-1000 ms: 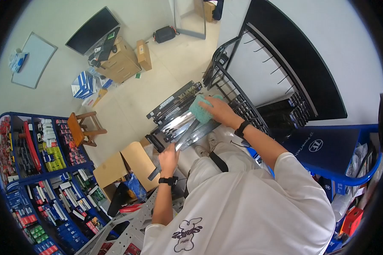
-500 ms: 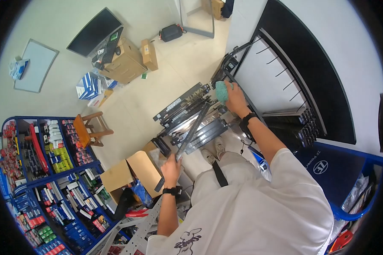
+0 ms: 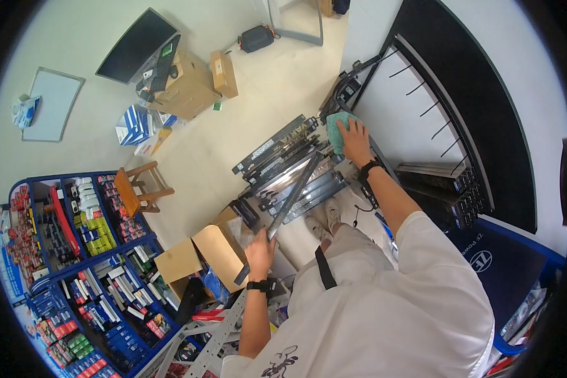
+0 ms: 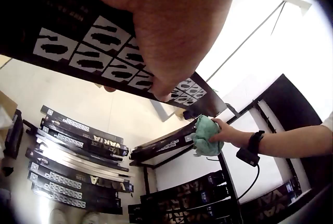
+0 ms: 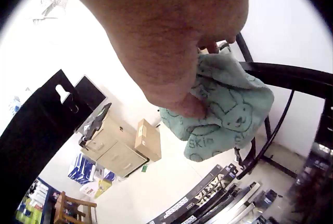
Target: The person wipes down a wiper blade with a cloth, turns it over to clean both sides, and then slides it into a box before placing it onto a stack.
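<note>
My left hand grips a long flat black wiper blade box near its lower end, the box slanting up and away to the right. White squares with dark connector silhouettes cover its face in the left wrist view. A green cloth with a printed rabbit hangs bunched in my right hand, thumb and fingers pinching it. In the head view the cloth is just beyond the box's far end, and the right wrist view shows that end, with a hang hole, apart from the cloth.
Several similar long boxes lie in a pile on the floor ahead. To the right stands a black rack with hooks and more boxes low down. An open carton is at the left, near a wooden stool and stocked shelves.
The cloth was against the box's upper part a second ago; my right hand has carried it off, past the far end and to the right. My left hand keeps its hold on the box.
</note>
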The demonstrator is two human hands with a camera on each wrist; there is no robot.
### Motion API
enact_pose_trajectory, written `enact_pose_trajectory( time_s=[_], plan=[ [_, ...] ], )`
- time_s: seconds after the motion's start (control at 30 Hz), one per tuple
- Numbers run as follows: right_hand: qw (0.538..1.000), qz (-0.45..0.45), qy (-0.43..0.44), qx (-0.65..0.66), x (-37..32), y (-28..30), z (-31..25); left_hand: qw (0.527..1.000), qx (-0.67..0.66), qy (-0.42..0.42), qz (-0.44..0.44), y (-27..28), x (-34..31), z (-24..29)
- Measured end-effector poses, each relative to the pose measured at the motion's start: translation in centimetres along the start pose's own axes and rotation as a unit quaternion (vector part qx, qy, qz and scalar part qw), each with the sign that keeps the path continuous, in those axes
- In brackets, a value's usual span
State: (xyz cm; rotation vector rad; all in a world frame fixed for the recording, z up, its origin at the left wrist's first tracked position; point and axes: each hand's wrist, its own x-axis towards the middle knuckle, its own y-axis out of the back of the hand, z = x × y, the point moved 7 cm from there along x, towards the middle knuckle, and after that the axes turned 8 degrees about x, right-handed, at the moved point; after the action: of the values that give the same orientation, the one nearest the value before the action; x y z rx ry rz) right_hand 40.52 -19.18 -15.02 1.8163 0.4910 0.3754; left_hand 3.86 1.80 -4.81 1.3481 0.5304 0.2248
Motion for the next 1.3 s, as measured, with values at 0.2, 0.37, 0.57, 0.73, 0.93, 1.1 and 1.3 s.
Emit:
enact_pose_trajectory(
  time_s=[0.2,0.37,0.57,0.73,0.93,1.1,1.3],
  plan=[
    [0.992,0.032,0.078,0.089,-0.9,3.1,-2.5,0.998,-0.049,0.021,-0.037,1.0,1.1,2.0],
    [0.971,-0.02,0.18,0.158,-3.6,2.5,-5.7,0.996,-0.079,-0.043,0.019,2.8,2.9,3.8],
    [0.939,-0.023,0.276,0.205,-7.3,4.6,-10.8,0.981,-0.16,-0.098,0.047,4.2,4.8,6.1],
    [0.926,-0.012,0.253,0.278,-9.9,7.8,-13.8,0.972,-0.189,-0.136,0.035,3.1,4.5,6.3],
    [0.919,0.01,0.298,0.257,-13.6,7.8,-16.2,0.954,-0.245,-0.163,0.059,2.6,3.5,6.0],
    [0.917,0.024,0.299,0.263,-16.6,9.3,-17.4,0.934,-0.258,-0.237,0.071,3.0,2.6,7.4],
    [0.936,0.003,0.222,0.272,-18.9,13.1,-18.1,0.914,-0.281,-0.284,0.069,2.2,1.4,8.9]
  ],
)
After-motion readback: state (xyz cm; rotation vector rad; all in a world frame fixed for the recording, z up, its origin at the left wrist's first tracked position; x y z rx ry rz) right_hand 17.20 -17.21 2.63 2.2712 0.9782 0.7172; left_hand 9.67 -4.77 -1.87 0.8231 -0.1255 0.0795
